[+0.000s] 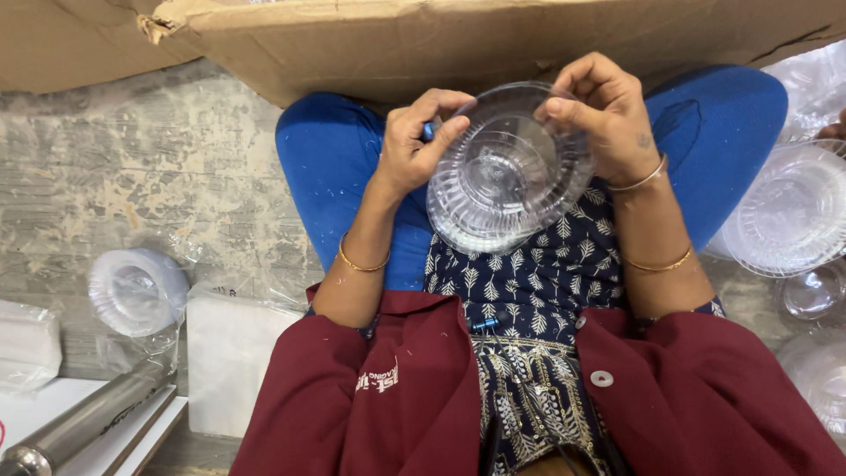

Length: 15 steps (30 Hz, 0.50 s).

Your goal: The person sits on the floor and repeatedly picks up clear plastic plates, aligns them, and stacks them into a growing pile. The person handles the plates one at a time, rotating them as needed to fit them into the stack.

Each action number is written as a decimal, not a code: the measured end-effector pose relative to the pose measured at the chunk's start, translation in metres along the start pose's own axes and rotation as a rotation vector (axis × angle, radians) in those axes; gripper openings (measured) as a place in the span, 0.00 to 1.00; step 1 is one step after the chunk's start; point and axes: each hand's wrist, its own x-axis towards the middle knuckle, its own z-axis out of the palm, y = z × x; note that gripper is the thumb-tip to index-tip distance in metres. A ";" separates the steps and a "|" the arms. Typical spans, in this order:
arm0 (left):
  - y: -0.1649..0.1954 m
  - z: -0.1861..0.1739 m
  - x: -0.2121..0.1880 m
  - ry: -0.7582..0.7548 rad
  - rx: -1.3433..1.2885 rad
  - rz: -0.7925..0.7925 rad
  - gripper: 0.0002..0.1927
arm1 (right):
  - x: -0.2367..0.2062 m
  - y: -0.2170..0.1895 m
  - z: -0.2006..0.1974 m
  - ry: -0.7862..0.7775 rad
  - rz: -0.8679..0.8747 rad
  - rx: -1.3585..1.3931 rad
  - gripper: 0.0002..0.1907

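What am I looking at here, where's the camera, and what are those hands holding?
There is no machine: the camera sits on a person's head and looks down at their lap as they sit cross-legged on a worn floor. Both hands grip one clear ribbed plastic bowl: the left hand at its left edge, the right hand at its top right rim. A cardboard box lies just beyond. On the left sit a bagged stack of bowls, a white packet and a metal tube. More clear bowls lie on the right.
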 end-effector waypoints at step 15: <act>-0.005 0.002 -0.008 0.109 -0.023 -0.019 0.11 | -0.002 -0.007 -0.007 -0.154 0.069 0.105 0.12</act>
